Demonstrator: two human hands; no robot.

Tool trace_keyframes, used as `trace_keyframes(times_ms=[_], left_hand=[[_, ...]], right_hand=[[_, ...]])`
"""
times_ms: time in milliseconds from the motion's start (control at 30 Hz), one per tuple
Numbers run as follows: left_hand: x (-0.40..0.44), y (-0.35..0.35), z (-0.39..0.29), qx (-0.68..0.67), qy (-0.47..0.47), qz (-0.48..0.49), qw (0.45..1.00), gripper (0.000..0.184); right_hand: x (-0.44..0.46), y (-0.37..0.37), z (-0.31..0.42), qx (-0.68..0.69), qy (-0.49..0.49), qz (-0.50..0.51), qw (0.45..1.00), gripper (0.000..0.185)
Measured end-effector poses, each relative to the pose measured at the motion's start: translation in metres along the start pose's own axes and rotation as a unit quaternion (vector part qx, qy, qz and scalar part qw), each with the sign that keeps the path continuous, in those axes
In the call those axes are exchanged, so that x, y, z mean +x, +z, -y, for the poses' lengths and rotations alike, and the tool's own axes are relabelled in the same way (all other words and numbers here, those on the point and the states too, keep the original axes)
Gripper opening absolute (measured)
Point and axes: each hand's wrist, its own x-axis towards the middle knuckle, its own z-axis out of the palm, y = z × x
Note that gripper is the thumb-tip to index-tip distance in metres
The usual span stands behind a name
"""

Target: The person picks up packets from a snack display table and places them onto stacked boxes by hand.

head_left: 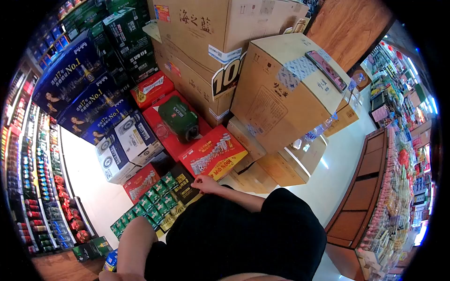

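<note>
My right hand (204, 184) reaches in from the right, its fingers closed at the edge of a dark package with gold print (184, 187). Just above it, a red and yellow carton (213, 152) lies tilted. Green packs (158, 194) stand in rows below and left of the dark package, with gold packs (172, 215) at their near end. At the lower left shows bare skin of what looks like my left arm; my left hand is not visible.
Tall brown cartons (276, 89) stand ahead, a phone (326, 71) on top. A green pack (178, 117) rests on a red box. Blue cartons (77, 70) are stacked left. Shelves (51, 187) line the left; a wooden counter (358, 187) stands right.
</note>
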Motion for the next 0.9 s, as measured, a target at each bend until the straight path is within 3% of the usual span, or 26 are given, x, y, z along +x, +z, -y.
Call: trace_keyframes(times_ms=[100,300,467,567,667,767,867,900], left_hand=[[0.005,-0.02,0.01,-0.027,0.077,0.092,0.992,0.012],[0.011,-0.035,0.028,-0.053,0.191,0.159,0.967,0.02],[0.011,-0.035,0.032,-0.052,0.187,0.179,0.965,0.021],[0.012,-0.04,0.029,-0.03,0.156,0.201,0.967,0.02],[0.018,-0.051,0.028,-0.013,0.124,0.243,0.962,0.019],[0.022,-0.05,0.028,-0.01,0.116,0.246,0.962,0.02],[0.025,-0.049,0.033,-0.042,0.156,0.234,0.959,0.019],[0.024,-0.043,0.039,-0.059,0.19,0.219,0.955,0.018]], right_hand=[[-0.002,-0.001,0.004,0.005,0.02,0.002,1.0,0.031],[-0.008,-0.004,0.014,-0.008,0.04,0.004,0.999,0.033],[-0.009,-0.005,0.015,0.012,0.044,0.004,0.999,0.033],[-0.006,-0.016,0.017,-0.04,-0.017,-0.018,0.999,0.033],[-0.017,-0.049,0.036,-0.025,-0.147,-0.123,0.981,0.033],[-0.078,-0.103,0.113,-0.071,-0.183,-0.174,0.965,0.034],[-0.17,-0.151,0.19,-0.176,-0.243,-0.292,0.908,0.028],[-0.196,-0.164,0.208,-0.225,-0.302,-0.361,0.853,0.027]])
